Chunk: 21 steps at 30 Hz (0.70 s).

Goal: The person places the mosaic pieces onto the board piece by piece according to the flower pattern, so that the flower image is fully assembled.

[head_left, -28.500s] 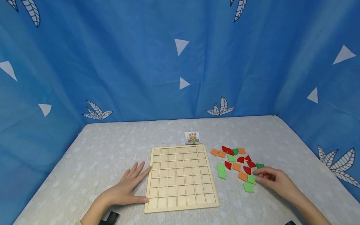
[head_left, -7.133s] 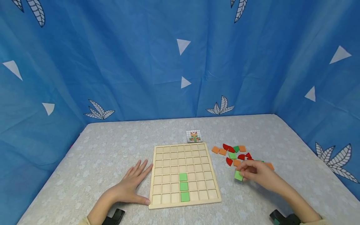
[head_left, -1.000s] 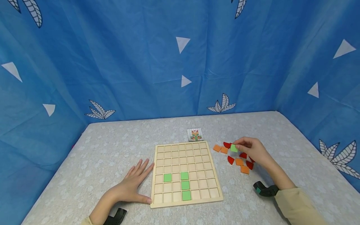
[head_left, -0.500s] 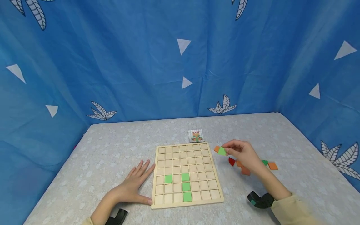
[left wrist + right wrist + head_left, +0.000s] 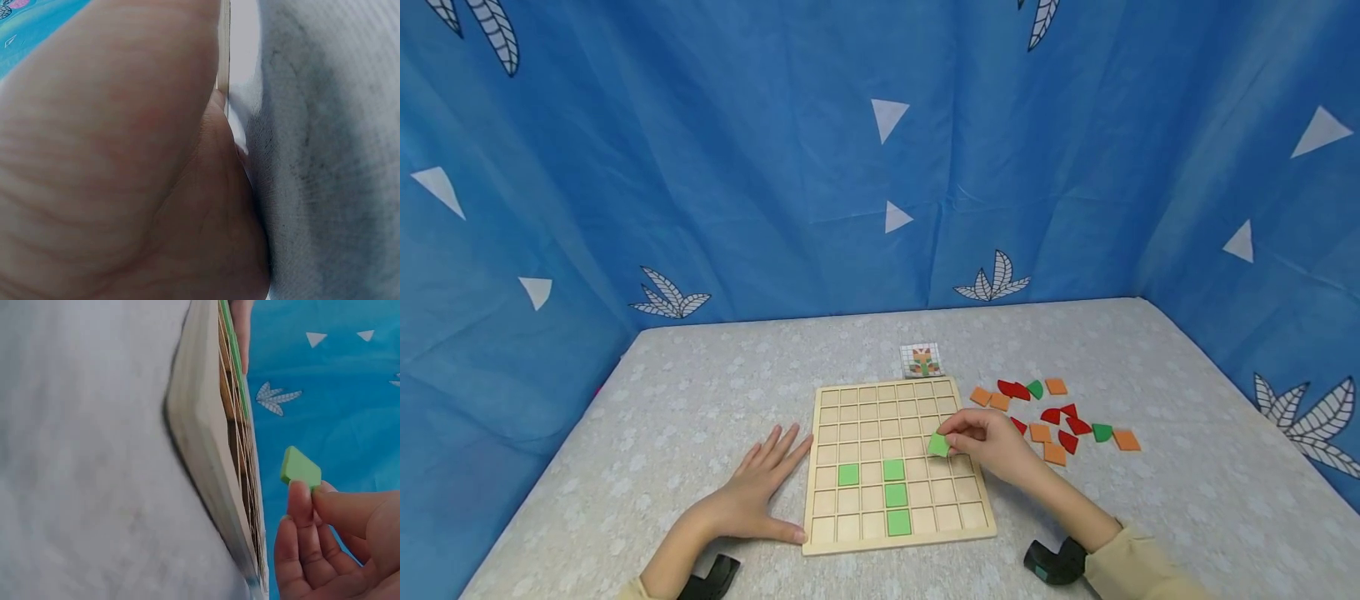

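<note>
While the green tile (image 5: 938, 445) hangs over the board (image 5: 890, 429), R of ctr, the R hand (image 5: 988, 442) has it pinched btwn thumb & fingers.
R wrist view shows the tile apart from the board. Four green squares (image 5: 896, 495) sit in the grid: three up the mid col from the near edge, one two cells L of the topmost. L hand (image 5: 745, 497) lies w/ fingers straight & spread — index & thumb tips at the board's L edge. R of the board, loose pcs: red pcs (image 5: 1078, 426), orange squares (image 5: 1055, 453), two green wedges (image 5: 1102, 432). Card (image 5: 921, 360) w/ gridded pic just past the far edge. Pale cloth (image 5: 715, 392) below, blue curtain (image 5: 775, 167) behind.
</note>
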Each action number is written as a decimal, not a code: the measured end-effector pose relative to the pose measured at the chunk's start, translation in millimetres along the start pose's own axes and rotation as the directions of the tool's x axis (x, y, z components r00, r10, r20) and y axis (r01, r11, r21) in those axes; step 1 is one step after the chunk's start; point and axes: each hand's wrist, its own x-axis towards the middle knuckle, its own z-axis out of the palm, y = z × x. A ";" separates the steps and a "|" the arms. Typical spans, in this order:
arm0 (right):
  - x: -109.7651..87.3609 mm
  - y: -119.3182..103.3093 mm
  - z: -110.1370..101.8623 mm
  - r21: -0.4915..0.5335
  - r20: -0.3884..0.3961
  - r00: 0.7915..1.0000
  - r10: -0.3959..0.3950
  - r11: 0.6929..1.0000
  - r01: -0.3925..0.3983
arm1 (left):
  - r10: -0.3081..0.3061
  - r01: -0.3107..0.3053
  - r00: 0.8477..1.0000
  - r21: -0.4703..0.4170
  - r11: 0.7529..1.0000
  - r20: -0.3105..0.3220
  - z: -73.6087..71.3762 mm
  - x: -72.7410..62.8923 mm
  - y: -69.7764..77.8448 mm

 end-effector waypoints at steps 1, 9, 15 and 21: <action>-0.4 0.6 1.9 -0.004 0.007 1.000 0.002 1.000 -0.002 | 0.000 0.000 1.000 0.001 1.000 -0.001 0.0 0.2 0.0; -1.2 7.5 5.5 -0.092 0.026 0.999 -0.038 0.995 0.040 | -0.007 0.007 1.000 0.003 1.000 -0.003 -1.3 0.2 2.1; -1.1 9.0 7.8 -0.190 0.032 0.996 -0.089 0.977 0.093 | -0.012 0.012 1.000 0.013 1.000 -0.005 -1.6 -0.2 3.2; -1.5 8.6 8.7 -0.240 0.051 0.992 -0.116 0.963 0.124 | 0.007 -0.007 1.000 0.018 1.000 -0.021 -1.7 0.4 3.7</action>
